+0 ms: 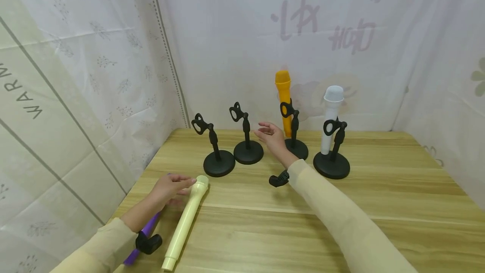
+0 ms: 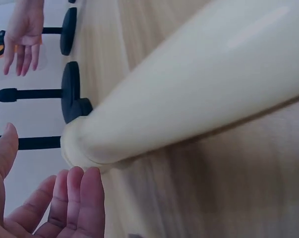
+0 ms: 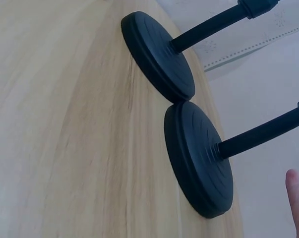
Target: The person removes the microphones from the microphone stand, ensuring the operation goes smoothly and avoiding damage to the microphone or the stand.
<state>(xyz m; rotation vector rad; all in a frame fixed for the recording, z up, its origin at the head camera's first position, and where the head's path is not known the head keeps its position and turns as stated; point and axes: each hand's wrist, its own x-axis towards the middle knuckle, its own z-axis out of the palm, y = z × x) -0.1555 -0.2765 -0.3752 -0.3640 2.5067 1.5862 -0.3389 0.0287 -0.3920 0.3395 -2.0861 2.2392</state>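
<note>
A pale yellow microphone (image 1: 185,224) lies on the table with its head pointing away from me. My left hand (image 1: 168,189) is at that head, thumb and fingers apart; in the left wrist view its fingertips (image 2: 92,186) are right beside the head and do not wrap round it. A purple microphone (image 1: 149,226) lies partly hidden under the left forearm. My right hand (image 1: 273,139) hovers with loosely spread fingers between a bare black stand (image 1: 248,151) and the stand (image 1: 297,148) holding an orange microphone (image 1: 283,92). Nothing is in its grasp.
Another bare black stand (image 1: 219,163) is at the left, its base touching its neighbour's. At the right, a stand (image 1: 331,165) carries a white microphone (image 1: 333,100). Curtains hang behind the wooden table (image 1: 379,205) and along its sides.
</note>
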